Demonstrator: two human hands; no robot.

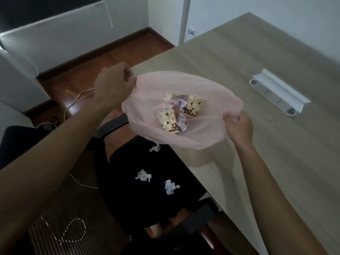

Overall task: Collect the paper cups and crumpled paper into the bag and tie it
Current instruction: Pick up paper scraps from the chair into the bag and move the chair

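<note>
Three crumpled paper wads lay nearest us on the black chair seat (147,196): one at 6 o'clock of the bag (171,186), one just left of it (143,176), and a third (155,148) right under the bag's near edge. We judged these the remaining pickups, so tying could not come yet.

Above the chair we held the pink bag (207,129) stretched wide, its mouth facing up, probably so that the rest could be dropped in easily. Our right hand (239,127) gripped the rim at 3 o'clock, fingers (232,120) curled shut around bunched film. Our left hand (114,83) held the rim at 10 o'clock, its fingers (128,75) pinched on the plastic. The bag hung half over the worktop (257,52) edge, half over the chair.

Inside the bag lay two paper cups printed with coffee beans, one on its side at the near middle (168,122) and one further back (193,105), with crumpled paper (176,102) between them.

Beyond, at 2 o'clock on the worktop, a white power strip (276,96) lay well apart from everything.
</note>
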